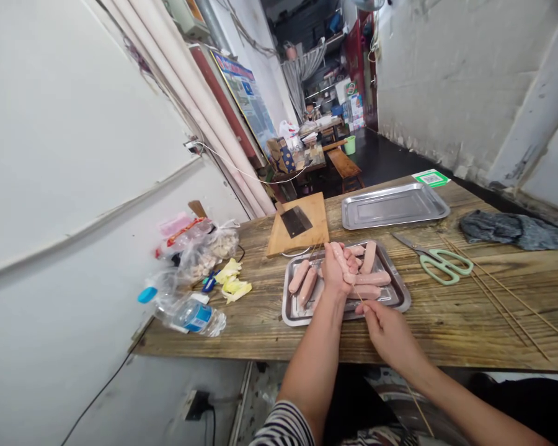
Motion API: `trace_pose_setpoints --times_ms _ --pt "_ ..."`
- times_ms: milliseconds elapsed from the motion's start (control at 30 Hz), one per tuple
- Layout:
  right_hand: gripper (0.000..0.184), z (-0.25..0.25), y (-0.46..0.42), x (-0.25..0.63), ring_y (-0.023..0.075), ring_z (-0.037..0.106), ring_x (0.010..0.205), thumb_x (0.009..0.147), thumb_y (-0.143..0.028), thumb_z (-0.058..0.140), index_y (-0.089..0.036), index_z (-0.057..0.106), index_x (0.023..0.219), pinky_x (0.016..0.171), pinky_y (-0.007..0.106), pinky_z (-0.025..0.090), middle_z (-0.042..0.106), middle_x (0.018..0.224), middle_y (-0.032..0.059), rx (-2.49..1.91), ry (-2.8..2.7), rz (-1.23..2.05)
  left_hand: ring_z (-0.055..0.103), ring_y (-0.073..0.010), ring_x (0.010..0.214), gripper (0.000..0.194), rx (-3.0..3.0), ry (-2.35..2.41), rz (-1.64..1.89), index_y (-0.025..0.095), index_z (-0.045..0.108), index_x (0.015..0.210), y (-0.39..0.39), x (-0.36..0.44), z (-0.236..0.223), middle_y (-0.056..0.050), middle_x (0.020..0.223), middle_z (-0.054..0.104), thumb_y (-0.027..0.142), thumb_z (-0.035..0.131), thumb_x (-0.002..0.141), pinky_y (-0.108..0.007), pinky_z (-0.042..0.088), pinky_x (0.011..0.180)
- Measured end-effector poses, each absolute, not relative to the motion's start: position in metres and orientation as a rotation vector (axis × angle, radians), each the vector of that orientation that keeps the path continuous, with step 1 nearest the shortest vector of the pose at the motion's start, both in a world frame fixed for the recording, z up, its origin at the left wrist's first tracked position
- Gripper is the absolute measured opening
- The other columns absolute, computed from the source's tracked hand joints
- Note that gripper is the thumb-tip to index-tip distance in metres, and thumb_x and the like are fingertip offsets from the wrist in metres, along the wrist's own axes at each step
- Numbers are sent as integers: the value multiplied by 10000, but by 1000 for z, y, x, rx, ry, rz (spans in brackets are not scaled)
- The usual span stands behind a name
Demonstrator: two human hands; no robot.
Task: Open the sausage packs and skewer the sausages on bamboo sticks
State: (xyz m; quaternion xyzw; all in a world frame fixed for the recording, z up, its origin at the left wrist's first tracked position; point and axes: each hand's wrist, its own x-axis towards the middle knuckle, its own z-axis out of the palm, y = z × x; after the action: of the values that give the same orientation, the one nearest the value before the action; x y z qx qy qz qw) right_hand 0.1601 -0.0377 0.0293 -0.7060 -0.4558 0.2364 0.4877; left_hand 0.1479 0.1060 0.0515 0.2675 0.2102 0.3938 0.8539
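Note:
My left hand (337, 272) is closed around a pink sausage (341, 259), held over a steel tray (400, 296) that holds several more sausages (303, 282). My right hand (387, 331) sits at the table's near edge, pinching a thin bamboo skewer (358, 294) whose tip meets the end of the held sausage. The skewer's lower part runs back toward my lap.
An empty steel tray (393, 205) lies behind, a wooden cutting board (300, 234) with a cleaver (295, 220) to its left. Green scissors (439, 260) and loose skewers (506, 297) lie at the right, near a grey cloth (511, 229). Plastic bags (199, 248) and a water bottle (190, 313) sit at the left.

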Motion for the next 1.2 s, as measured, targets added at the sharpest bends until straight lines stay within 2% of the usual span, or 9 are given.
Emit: trace_pose_setpoints --times_ms 200,367,567,700,867,1200 --pt "379 26 -35 147 208 592 616 818 -394 277 -176 575 730 609 304 421 630 656 65 -1662 -952 512 311 -59 405 400 594 442 831 177 468 783 101 148 55 44 557 342 566 429 869 -151 222 347" --pt "358 25 -32 139 187 550 577 824 -405 305 -179 561 716 582 283 413 590 616 50 -1606 -878 494 316 -62 407 384 600 396 812 181 462 793 100 146 57 41 564 350 554 426 875 -149 224 345" --pt "332 23 -28 138 143 374 412 818 -423 303 -194 518 710 436 254 309 397 466 -31 -1580 -830 586 326 -64 403 378 596 351 784 181 457 801 98 147 55 40 562 357 547 409 885 -147 230 341" --pt "318 22 -23 138 141 368 402 809 -406 302 -194 516 708 423 250 303 362 459 -42 -1580 -817 558 331 -64 407 382 592 362 780 182 458 813 97 148 54 44 560 355 561 454 860 -144 229 342" --pt "321 20 -18 138 141 377 397 822 -383 296 -191 525 703 426 251 308 378 449 -39 -1588 -827 483 326 -56 407 390 594 352 765 181 454 804 96 148 54 46 565 353 568 469 851 -139 226 344" --pt "326 20 -6 149 171 514 525 827 -355 302 -183 538 681 545 274 397 556 566 41 -1593 -874 395 326 -61 408 444 650 400 739 190 449 810 96 150 52 48 561 341 632 478 811 -146 221 340"
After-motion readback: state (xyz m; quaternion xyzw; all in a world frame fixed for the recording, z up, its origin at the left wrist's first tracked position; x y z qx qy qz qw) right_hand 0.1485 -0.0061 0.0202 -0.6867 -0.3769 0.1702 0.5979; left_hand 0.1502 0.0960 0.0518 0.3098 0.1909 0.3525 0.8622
